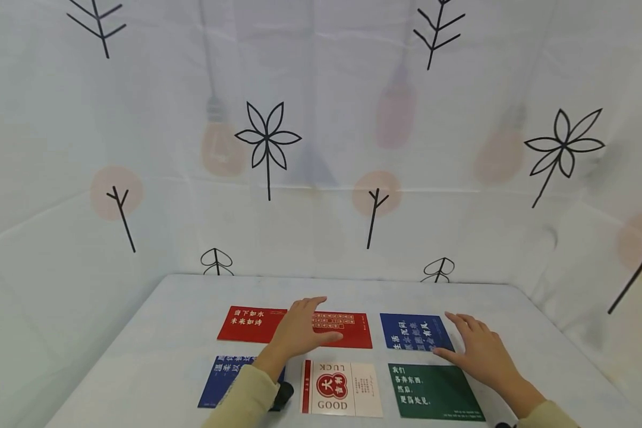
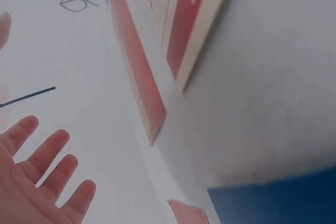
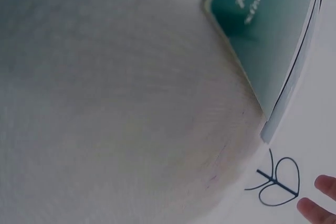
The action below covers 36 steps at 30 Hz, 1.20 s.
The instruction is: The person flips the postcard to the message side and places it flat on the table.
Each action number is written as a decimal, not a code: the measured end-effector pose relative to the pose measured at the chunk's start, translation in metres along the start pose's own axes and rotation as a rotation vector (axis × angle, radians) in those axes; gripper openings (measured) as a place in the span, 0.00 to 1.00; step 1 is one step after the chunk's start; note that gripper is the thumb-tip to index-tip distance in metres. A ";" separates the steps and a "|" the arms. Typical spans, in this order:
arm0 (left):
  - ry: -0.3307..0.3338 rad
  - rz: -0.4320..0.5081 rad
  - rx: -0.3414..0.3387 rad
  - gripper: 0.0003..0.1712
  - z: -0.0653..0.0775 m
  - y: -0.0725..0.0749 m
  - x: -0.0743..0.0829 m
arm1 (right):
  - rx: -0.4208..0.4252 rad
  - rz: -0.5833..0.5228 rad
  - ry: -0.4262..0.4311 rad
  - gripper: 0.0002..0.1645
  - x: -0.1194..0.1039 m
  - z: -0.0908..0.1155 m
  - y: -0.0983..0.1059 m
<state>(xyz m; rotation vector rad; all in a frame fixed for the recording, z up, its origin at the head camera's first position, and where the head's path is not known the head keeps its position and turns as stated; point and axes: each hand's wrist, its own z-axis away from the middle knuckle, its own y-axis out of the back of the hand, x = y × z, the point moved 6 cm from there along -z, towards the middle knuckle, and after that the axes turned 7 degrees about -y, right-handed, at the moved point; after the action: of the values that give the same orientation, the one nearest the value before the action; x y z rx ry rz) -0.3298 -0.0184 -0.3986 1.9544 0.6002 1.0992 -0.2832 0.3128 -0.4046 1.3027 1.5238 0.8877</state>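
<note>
White tabletop [image 1: 155, 356] carries six cards [image 1: 437, 392], two hands [image 1: 298, 330] [image 1: 481, 353] raised above it.

At lower centre of the head view, the left red card [image 1: 252, 331] bears white characters, while the right red card [image 1: 350, 336] has rows of pale boxed characters. The upper blue card [image 1: 416, 333], right of centre, mixes white and lighter-blue lettering; the lower blue card [image 1: 222, 383], at lower left, also has pale lettering. At bottom centre, the cream card [image 1: 341, 389] shows a red left stripe and a red emblem. The green card [image 1: 436, 392], lower right, carries white writing. The desk [image 1: 155, 339] is whitish. Behind, the white backdrop [image 1: 310, 238] is patterned with black-outlined plants, pinkish discs and faded bulbs. Both sleeves [image 1: 246, 397] are pale yellow.
</note>
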 end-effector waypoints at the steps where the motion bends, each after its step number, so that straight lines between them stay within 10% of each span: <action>1: 0.003 0.007 0.000 0.48 0.000 -0.001 0.001 | -0.004 0.000 -0.003 0.54 0.000 0.000 0.000; 36: 0.069 0.107 -0.025 0.47 -0.027 -0.041 0.044 | -0.050 -0.092 0.031 0.53 0.003 -0.013 -0.007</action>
<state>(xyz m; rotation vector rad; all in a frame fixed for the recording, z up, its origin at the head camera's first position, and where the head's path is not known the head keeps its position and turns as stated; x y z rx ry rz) -0.3317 0.0476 -0.4026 1.9522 0.5206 1.2392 -0.2982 0.3150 -0.4073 1.1785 1.5635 0.8848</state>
